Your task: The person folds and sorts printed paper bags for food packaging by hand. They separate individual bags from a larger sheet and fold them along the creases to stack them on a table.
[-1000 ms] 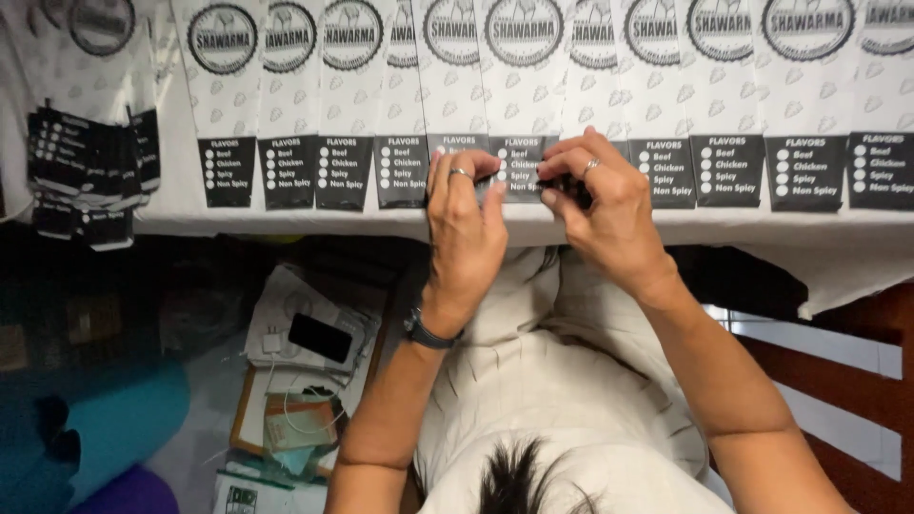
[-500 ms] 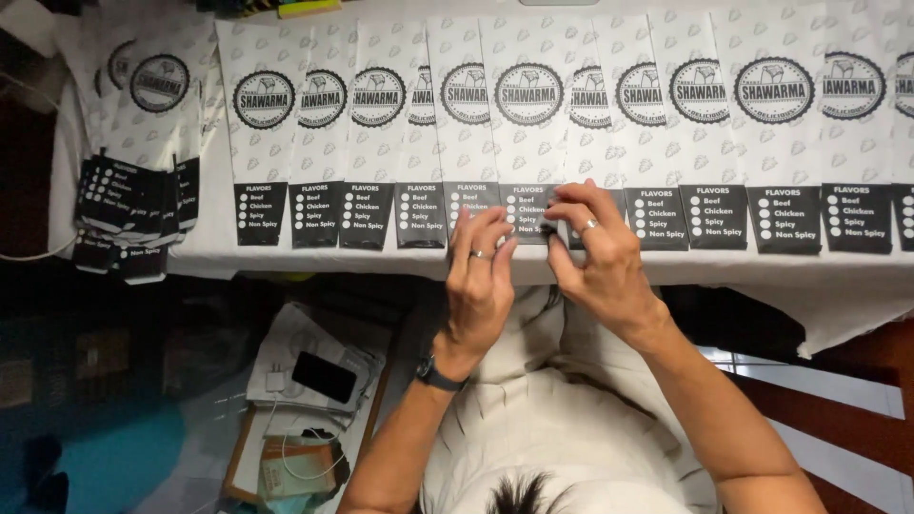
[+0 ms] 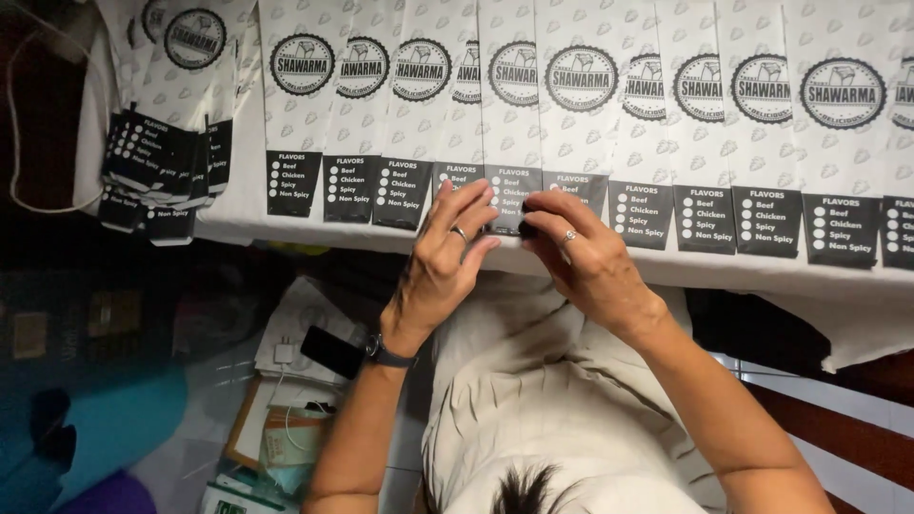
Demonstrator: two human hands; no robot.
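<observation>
**Technician:** Where both hands meet at the table edge, which item do the fingers contact?

**Inspector:** The near end of one paper sleeve (image 3: 515,133) in the overlapping row. Its black panel (image 3: 512,190) lies directly under the fingertips. The left hand (image 3: 447,262) and the right hand (image 3: 586,257) pinch that panel from either side, thumbs and forefingers closed on the paper. Whether a second layer is caught in the pinch cannot be determined; the fingers cover it.

**Technician:** Orientation of the sleeve relative to the fingers?

**Inspector:** Long axis runs straight away from the person, across the white table (image 3: 609,271). The black panel is the near end; the round black emblem (image 3: 515,74) sits farther out. Both hands are equally near, one at each side of the panel.

**Technician:** Surrounding packaging?

**Inspector:** Identical white sleeves extend left and right in a fanned row (image 3: 762,124), each overlapping its neighbour, each with a round black-ringed emblem above and a black rectangular panel with white dots below. A loose stack of the same sleeves (image 3: 157,167) lies at the far left corner, its panels bunched and hanging over the edge.

**Technician:** Below the table?

**Inspector:** A dark phone (image 3: 331,350) and papers (image 3: 295,319) on the floor, well apart from the hands.
</observation>
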